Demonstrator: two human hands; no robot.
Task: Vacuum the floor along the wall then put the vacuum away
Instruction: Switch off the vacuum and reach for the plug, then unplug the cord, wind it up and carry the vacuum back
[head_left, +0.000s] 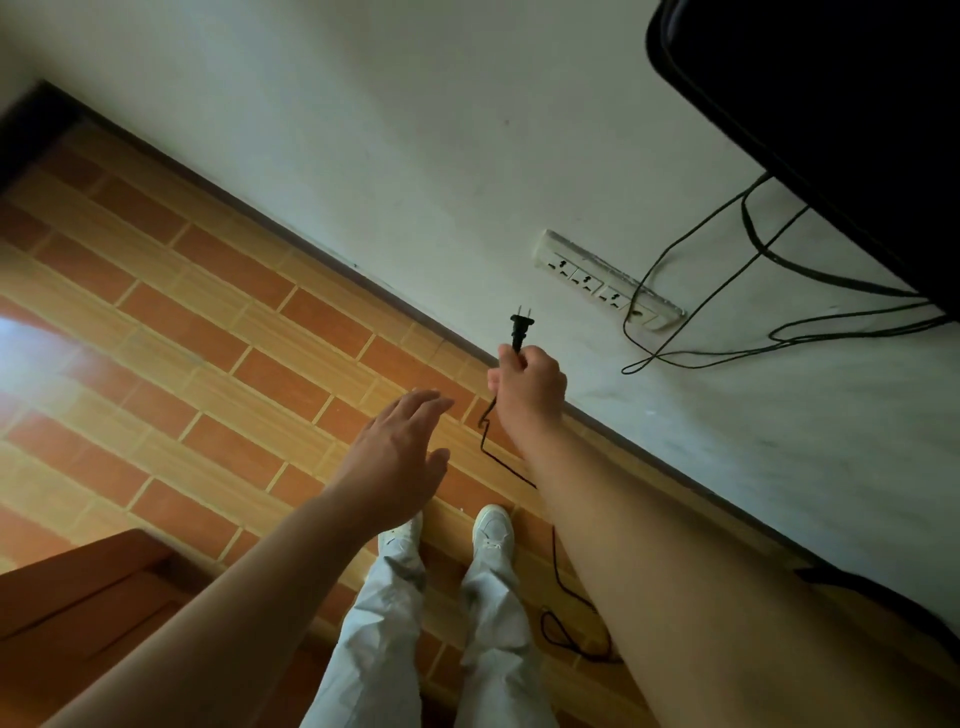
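the right hand (527, 387) is clenched on the black plug (521, 328), fingers wrapped low on its body so the two prongs stick up free, pointing toward the white wall (363, 156). the plug is held in the air, apart from the outlet strip (608, 280) fixed on the wall up and to the right; three sockets of that strip show bare, and the far end has a thin wire (691, 270) running from it. the cord (553, 566) drops from the fist, kinks, passes behind the right forearm and coils loosely on the floor (208, 332) by the right shoe (493, 527). the left hand (395, 452) is released, palm down, fingers spread, holding nothing, just left of the cord and not touching it. the brick-pattern floor meets the wall along a dark skirting line that runs diagonally; the stretch of floor along it to the left lies open. a dark screen (831, 130) overhangs at top right, with more wires looping below it. a brown wooden edge (88, 587) sits at lower left. the vacuum itself is out of view; only its plug and cord show.
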